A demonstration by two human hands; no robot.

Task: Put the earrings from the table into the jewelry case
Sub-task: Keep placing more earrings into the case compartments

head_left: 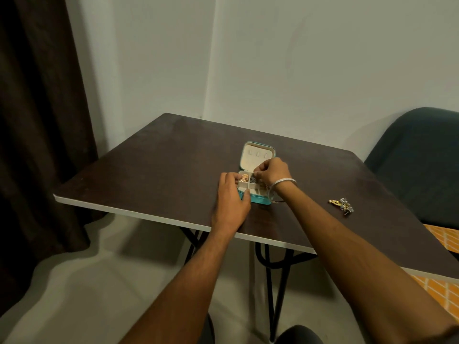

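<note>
My two bare forearms reach out from the bottom of the view over the near white edge of the dark brown table (154, 170). My left hand (232, 198) lies on the near left corner of the jewelry case (258, 170), fingers curled round its side and the thumb laid on the cream divider, so it grips the case. My right hand (272, 172), with a thin silver bangle (283, 183) on the wrist, is over the case's right side; its fingers are bent and drawn together at the far right compartment, pinching something small that I cannot make out clearly.

The case is small and teal outside, cream inside, and it sits open near the middle of the table. Its tray is split by cream walls into small compartments. The far left one holds gold-coloured earrings (244, 179), and the far right one holds darker, silvery pieces (253, 180); the near compartments are partly hidden by my hands. The lid stands tilted back beyond the tray, lined in cream with three small loops in a row.

To my right, well apart from the case, a little heap of loose earrings (342, 206) lies on the tabletop, gold and silver tangled together.

Beyond the table is a plain pale wall, a dark curtain (37, 120) to the left, and a dark green chair (417, 165) to the right.
</note>
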